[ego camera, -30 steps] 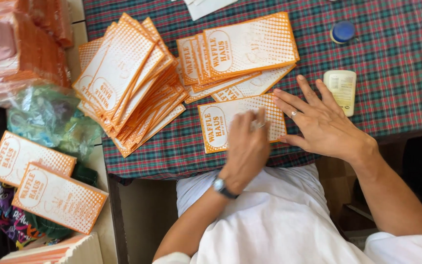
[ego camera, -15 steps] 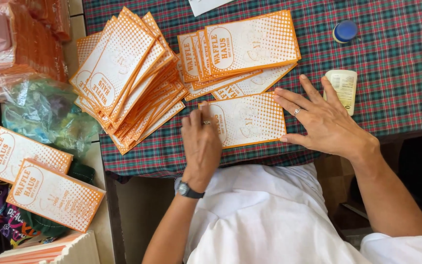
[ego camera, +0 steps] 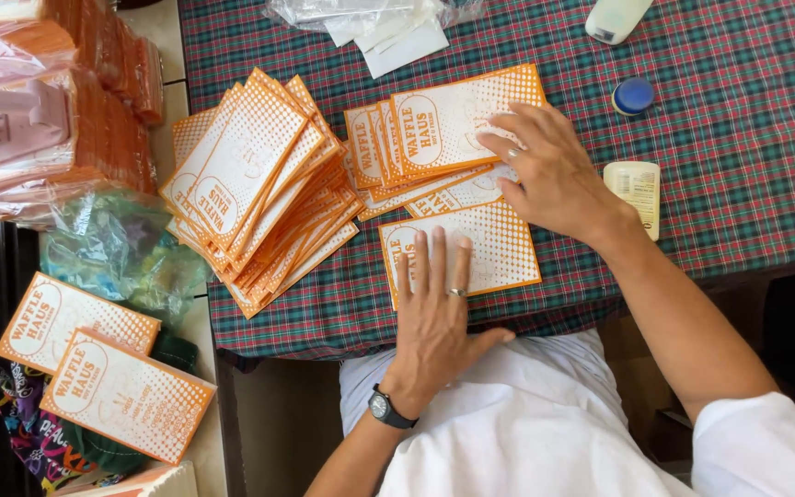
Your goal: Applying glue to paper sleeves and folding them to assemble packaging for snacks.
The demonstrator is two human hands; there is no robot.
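On the plaid tablecloth lies a single orange-and-white paper bag near the front edge. My left hand, with a ring and a wristwatch, presses flat on it with fingers spread. My right hand rests further back on a small overlapping stack of the same bags, fingertips on the top one. A larger fanned pile of bags sits to the left of both hands.
A blue round lid, a small cream container and a white bottle lie right of the stack. Plastic wrap sits at the back. Wrapped bundles and two loose bags lie off the table's left side.
My right hand moved from the table's front edge back onto the small stack. My left hand shifted right and flattened on the single bag. The view moved closer.
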